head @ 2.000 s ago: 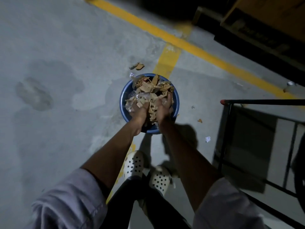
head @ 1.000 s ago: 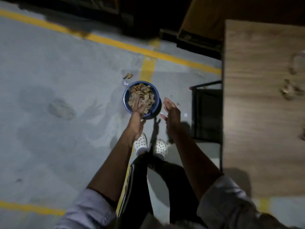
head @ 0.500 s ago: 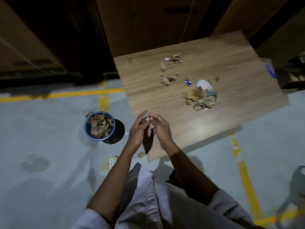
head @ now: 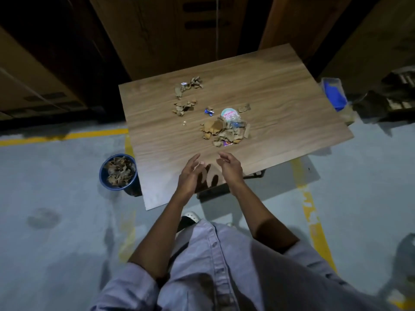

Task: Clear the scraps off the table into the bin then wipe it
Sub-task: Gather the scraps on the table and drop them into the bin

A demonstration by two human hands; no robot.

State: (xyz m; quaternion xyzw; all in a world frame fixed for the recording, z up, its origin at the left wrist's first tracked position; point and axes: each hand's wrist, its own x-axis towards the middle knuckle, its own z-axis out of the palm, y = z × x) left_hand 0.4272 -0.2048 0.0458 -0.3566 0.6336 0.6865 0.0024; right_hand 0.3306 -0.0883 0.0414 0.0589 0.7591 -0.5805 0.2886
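While scraps (head: 224, 131) lie central, hands (head: 190, 173) (head: 231, 169) hover over the table (head: 292, 97) edge.

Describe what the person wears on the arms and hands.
The left hand and right hand are bare, with no gloves. The forearms are uncovered; the left sleeve and right sleeve, pale lilac-grey fabric, end near the elbows. They belong to a buttoned shirt.

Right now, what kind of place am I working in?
Probably a warehouse or workshop, though it is dim: a bare concrete floor with painted yellow lines, and big wooden crates or panels standing behind the table.
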